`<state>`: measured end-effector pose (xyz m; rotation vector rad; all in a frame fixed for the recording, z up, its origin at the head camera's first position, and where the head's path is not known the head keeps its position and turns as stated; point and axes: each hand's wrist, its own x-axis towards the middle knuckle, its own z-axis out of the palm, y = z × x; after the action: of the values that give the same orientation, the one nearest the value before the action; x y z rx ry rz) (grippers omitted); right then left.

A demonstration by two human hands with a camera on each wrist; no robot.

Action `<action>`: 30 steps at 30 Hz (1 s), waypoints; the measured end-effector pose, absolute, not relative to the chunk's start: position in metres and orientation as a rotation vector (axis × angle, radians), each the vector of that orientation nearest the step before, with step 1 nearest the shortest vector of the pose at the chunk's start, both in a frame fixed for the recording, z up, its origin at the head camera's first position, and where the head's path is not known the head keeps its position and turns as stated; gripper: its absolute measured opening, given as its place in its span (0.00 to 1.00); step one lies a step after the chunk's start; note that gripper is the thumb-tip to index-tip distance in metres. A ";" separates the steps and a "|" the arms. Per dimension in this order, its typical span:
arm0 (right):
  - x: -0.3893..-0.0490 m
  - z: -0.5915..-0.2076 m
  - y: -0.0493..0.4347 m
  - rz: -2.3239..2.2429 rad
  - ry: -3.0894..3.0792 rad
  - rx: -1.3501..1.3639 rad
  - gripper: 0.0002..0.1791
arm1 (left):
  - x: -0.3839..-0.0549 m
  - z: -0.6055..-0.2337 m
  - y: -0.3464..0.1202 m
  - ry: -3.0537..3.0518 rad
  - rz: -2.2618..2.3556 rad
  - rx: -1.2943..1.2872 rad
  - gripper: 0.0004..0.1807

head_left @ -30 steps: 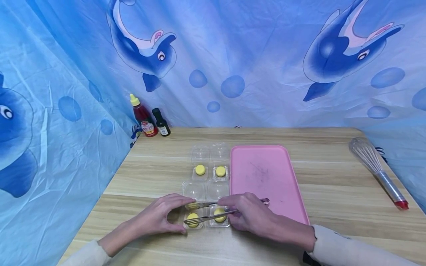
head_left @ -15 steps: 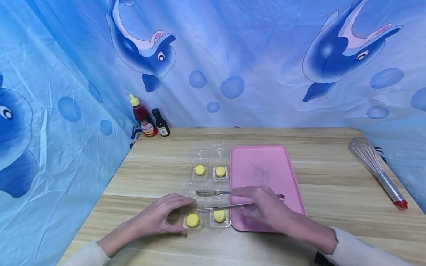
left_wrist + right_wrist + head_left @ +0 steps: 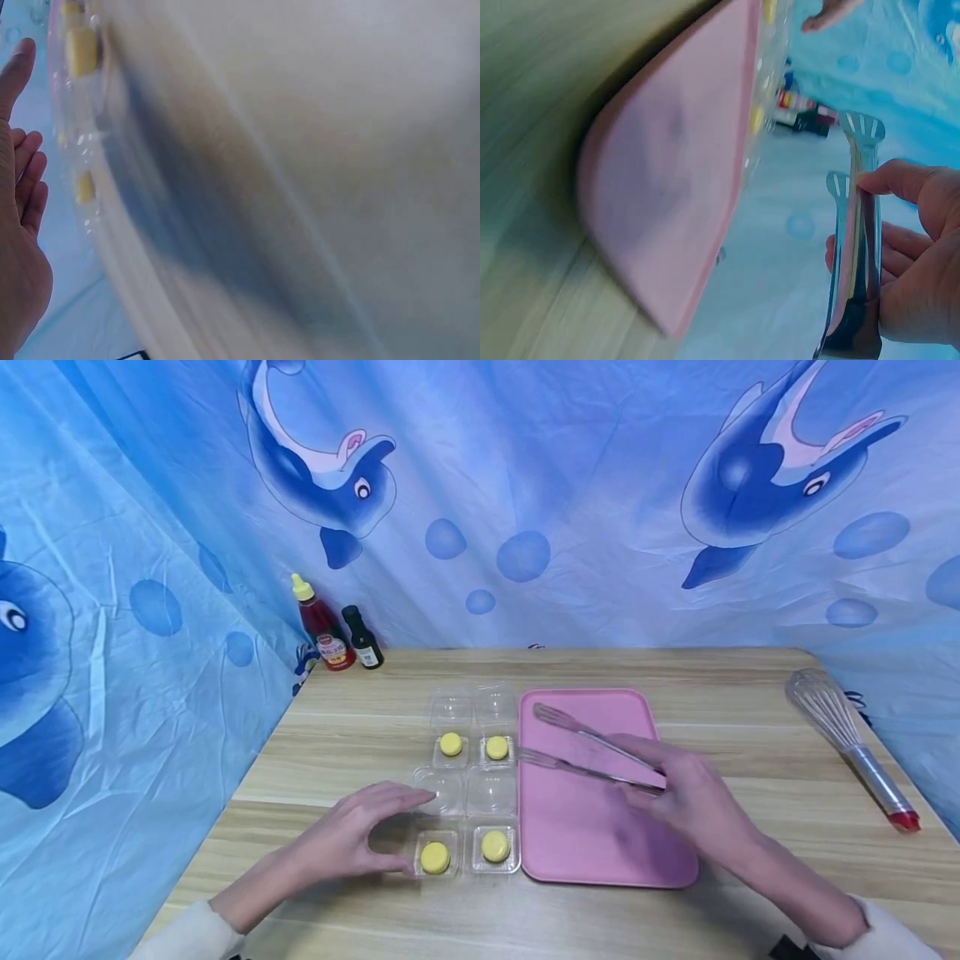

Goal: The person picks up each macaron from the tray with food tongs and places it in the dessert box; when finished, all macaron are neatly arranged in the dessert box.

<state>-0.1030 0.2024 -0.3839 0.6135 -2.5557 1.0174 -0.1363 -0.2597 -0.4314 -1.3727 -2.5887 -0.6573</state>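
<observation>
My right hand (image 3: 693,793) grips metal tongs (image 3: 557,718) over the pink tray (image 3: 585,852). The tongs' slotted ends point left and stand apart with nothing between them. In the right wrist view, thumb and fingers are around the tongs (image 3: 870,247). My left hand (image 3: 367,835) is held with thumb and fingers spread beside the near left clear plastic box (image 3: 456,843). A yellow macaron (image 3: 435,858) sits in that box. Another macaron (image 3: 495,846) is in the box to its right. Two more lie farther back, the left macaron (image 3: 451,744) and the right macaron (image 3: 497,747).
Clear hinged lids (image 3: 491,789) stand open behind the macarons. A red sauce bottle (image 3: 327,631) and a small dark bottle (image 3: 363,639) are at the back left. On the right lies a whisk (image 3: 851,747). A dolphin-printed curtain (image 3: 600,610) borders the wooden table (image 3: 337,735).
My right hand has drawn the tongs back and to the right, from above the near boxes to above the tray. My left hand has eased slightly left, away from the near left box.
</observation>
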 end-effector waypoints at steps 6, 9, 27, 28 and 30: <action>-0.107 -0.392 0.234 0.930 -2.516 0.424 0.39 | -0.150 -0.419 -0.263 -2.541 -0.607 -1.352 0.50; -0.110 -0.400 0.248 0.896 -2.489 0.362 0.38 | -0.157 -0.413 -0.265 -2.542 -0.581 -1.332 0.50; -0.114 -0.440 0.297 0.856 -2.703 -0.031 0.38 | -0.191 -0.414 -0.271 -2.642 -0.577 -1.178 0.44; -0.114 -0.441 0.298 0.860 -2.717 -0.049 0.39 | -0.194 -0.413 -0.271 -2.651 -0.577 -1.166 0.44; -0.114 -0.443 0.300 0.867 -2.742 -0.080 0.41 | -0.200 -0.412 -0.272 -2.665 -0.586 -1.141 0.44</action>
<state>-0.1136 0.2997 -0.4433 -0.0801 -2.7424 0.8669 -0.1996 -0.2724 -0.4120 -1.1408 -2.6648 -0.5859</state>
